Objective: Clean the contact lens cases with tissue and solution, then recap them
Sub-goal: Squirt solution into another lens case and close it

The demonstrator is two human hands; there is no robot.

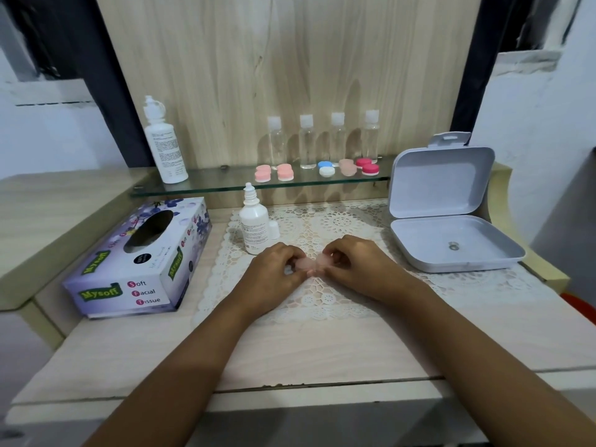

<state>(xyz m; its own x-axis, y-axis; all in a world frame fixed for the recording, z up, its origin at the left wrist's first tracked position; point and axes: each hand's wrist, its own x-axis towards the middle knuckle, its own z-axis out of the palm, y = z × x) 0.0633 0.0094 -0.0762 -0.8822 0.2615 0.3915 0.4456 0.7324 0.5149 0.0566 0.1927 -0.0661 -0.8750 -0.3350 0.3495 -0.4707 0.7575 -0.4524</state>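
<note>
A pale pink contact lens case (310, 263) lies on the lace mat (325, 227) between my hands. My left hand (278, 269) pinches its left end and my right hand (356, 264) pinches its right end, fingers curled over the caps. Most of the case is hidden by my fingers. A small white solution bottle (254, 222) stands uncapped just behind my left hand, its white cap (274, 230) beside it. A purple tissue box (142, 262) sits at the left. Several more lens cases (325, 169) in pink, blue-white and red lie on the glass shelf (225, 186).
A tall white solution bottle (165, 145) stands at the shelf's left end. Several clear bottles (307, 141) with white caps line the shelf back. An open grey plastic box (448, 227) sits at the right. The wooden table edge (290, 387) runs below my forearms.
</note>
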